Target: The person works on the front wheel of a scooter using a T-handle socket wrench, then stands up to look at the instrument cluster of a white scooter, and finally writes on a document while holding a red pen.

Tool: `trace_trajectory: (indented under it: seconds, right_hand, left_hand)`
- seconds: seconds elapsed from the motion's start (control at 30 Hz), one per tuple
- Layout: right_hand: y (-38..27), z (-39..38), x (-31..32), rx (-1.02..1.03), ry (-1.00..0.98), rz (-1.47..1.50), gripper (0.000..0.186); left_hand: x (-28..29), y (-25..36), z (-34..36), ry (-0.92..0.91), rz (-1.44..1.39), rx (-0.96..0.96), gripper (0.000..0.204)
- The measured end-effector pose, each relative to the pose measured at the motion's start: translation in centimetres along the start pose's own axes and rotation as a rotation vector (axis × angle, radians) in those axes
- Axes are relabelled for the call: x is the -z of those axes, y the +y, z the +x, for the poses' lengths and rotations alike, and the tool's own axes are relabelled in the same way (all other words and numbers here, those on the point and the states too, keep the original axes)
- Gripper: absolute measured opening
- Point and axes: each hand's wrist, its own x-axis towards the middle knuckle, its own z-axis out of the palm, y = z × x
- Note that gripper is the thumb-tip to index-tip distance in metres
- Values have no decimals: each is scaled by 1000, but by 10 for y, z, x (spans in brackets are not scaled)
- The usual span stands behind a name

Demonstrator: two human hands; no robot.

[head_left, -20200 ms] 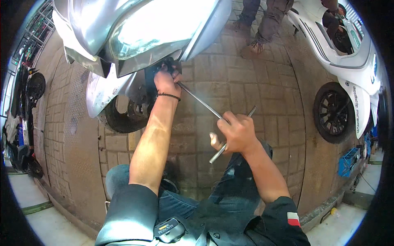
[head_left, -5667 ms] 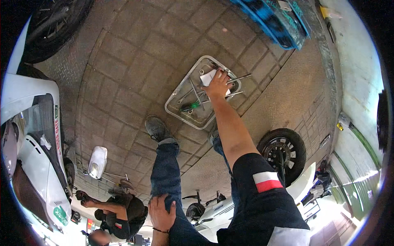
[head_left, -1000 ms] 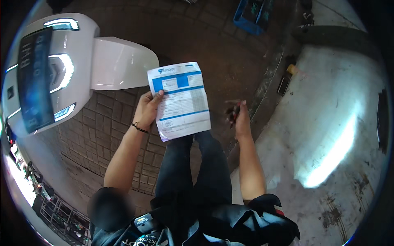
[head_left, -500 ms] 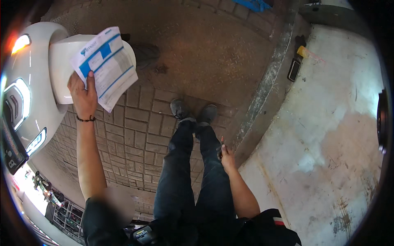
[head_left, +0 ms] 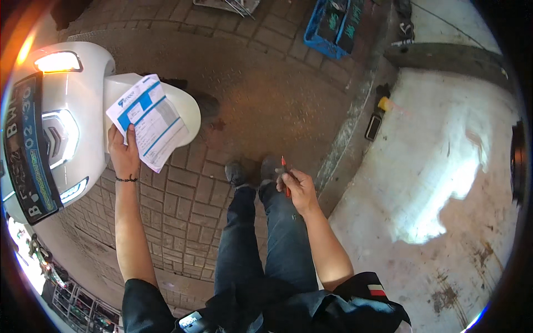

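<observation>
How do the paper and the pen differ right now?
The paper is a broad, flat sheet; the pen is a slim stick. The paper is white with blue bands; the pen looks mostly red. The left hand has the paper by its lower left side, while the right hand has the pen, tip pointing away. Both are held one-handed.

it's a repair workshop — scooter [head_left: 91,116], tools [head_left: 240,8], tray [head_left: 214,3].
</observation>
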Motion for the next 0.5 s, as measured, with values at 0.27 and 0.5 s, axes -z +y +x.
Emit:
trace_trajectory:
  seconds: [0.27, 0.5]
  right_hand:
    - [-70, 121, -36, 186, -339, 286, 29]
    - [-113, 261, -80, 318, -778, 447, 45]
  left_hand:
    - [-46, -26, 16, 487, -314, 103, 25]
    - [-44, -23, 8, 363, 158, -37, 27]
